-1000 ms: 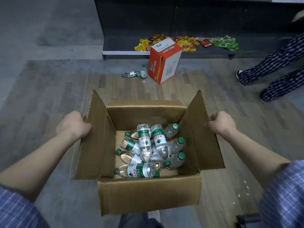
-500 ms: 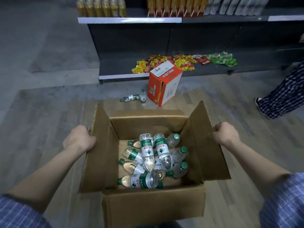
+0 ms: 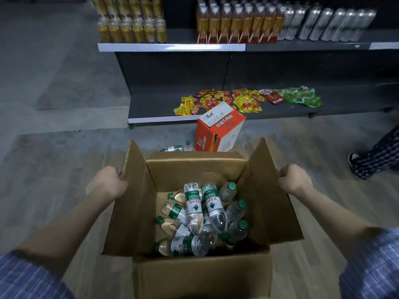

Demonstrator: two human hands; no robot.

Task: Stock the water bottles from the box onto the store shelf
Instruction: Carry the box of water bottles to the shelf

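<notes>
Two bare hands carrying an open brown corrugated cardboard box (image 3: pixel 200 277) of water bottles before a store shelf.

The left hand (image 3: pixel 106 183) is curling round the edge of the left side flap, and the right hand (image 3: pixel 294 179) is gripping the edge of the right flap; both flaps are standing up and splaying outward. Clear plastic water bottles with green caps and green labels (image 3: pixel 199 214) are lying jumbled inside the box. Bare grey wood-grain floor (image 3: pixel 54 169) is stretching to the left. Ahead, an orange-and-white carton (image 3: pixel 218 131) is tilting beside two loose bottles (image 3: pixel 179 147), near the dark lower shelf (image 3: pixel 151 108) bearing scattered snack packets (image 3: pixel 237 100). The upper shelf (image 3: pixel 170 47) is holding amber drink bottles (image 3: pixel 131 22). Plaid-trousered legs (image 3: pixel 380 154) are standing at right.
</notes>
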